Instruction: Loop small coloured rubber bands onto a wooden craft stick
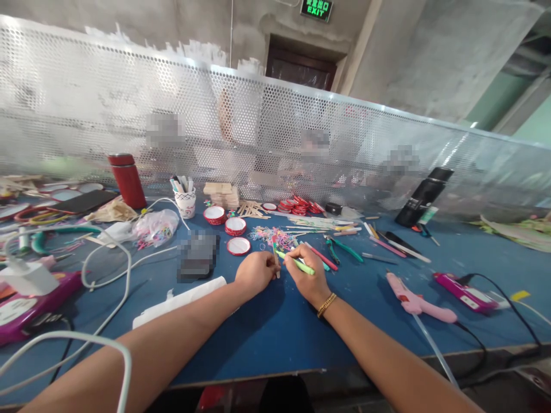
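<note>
My left hand (255,272) pinches a thin wooden craft stick (276,263) upright over the blue table; its upper end looks coloured green and red. In my right hand (310,282) is a light green marker pen (305,267), gripped as for writing. The marker's tip is close to the stick, but whether they touch I cannot tell. Just beyond both hands lies a pile of small colourful loops (275,234). A red marker (322,257) rests to the right of the pile, beside green-handled pliers (344,248).
Round red-rimmed white discs (238,246) and a dark phone (198,256) lie left of centre. A paper cup (185,203) of pens and a red flask (129,182) stand behind. At right are a pink glue gun (419,303) and a black bottle (424,198). A perforated metal screen (275,126) closes the back.
</note>
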Demonstrator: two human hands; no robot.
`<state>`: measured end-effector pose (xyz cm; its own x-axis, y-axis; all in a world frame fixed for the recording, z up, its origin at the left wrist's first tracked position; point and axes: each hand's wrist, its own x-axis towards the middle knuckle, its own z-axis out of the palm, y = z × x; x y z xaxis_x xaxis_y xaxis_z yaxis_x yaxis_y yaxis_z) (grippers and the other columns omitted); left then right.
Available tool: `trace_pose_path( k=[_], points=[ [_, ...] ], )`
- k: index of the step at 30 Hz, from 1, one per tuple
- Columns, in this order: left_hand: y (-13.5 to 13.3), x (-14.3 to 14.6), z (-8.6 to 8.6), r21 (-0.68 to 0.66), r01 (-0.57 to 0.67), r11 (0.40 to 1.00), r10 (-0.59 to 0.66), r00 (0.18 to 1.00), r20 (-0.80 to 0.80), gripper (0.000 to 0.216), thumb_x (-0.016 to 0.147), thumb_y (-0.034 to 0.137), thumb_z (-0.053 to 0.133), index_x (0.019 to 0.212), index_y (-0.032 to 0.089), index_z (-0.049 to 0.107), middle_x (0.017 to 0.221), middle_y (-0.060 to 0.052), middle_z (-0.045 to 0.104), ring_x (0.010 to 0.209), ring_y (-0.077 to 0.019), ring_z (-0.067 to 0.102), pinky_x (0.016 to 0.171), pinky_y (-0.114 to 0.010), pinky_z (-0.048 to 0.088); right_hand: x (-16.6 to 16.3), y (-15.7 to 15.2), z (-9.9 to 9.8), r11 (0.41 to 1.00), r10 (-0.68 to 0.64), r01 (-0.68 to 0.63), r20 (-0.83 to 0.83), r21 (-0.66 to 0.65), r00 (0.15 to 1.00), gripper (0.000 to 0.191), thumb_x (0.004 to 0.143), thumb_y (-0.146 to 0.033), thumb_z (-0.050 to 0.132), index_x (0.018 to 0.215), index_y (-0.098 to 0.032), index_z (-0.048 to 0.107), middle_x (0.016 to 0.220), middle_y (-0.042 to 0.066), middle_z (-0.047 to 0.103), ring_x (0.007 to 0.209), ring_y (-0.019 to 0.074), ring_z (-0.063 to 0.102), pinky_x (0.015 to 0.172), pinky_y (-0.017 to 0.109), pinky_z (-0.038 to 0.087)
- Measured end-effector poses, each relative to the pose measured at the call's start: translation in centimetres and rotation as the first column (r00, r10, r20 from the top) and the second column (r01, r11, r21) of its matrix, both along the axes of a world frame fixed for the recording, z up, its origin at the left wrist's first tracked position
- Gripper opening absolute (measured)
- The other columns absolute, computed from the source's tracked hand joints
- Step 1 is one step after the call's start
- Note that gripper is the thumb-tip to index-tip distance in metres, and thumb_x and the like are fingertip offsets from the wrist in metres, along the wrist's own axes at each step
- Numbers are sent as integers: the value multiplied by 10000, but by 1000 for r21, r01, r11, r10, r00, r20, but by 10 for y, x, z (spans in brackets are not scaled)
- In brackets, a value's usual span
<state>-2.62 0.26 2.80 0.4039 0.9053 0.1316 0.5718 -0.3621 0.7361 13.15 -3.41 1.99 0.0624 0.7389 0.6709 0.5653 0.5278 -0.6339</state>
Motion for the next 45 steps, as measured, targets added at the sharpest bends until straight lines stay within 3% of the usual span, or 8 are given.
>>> trace_pose_path(
  k=[45],
  points=[
    [1, -1, -1, 14, 8, 1000, -8, 1000, 21, 152, 784, 246, 552, 667, 190, 631, 607, 13, 658, 558, -115, 575, 537, -228, 343, -2, 0, 1, 1000, -9, 9, 4, 19, 1000, 134, 817, -229, 574, 686, -208, 550, 661, -14, 578, 625, 144, 546, 619, 264, 429]
  ],
)
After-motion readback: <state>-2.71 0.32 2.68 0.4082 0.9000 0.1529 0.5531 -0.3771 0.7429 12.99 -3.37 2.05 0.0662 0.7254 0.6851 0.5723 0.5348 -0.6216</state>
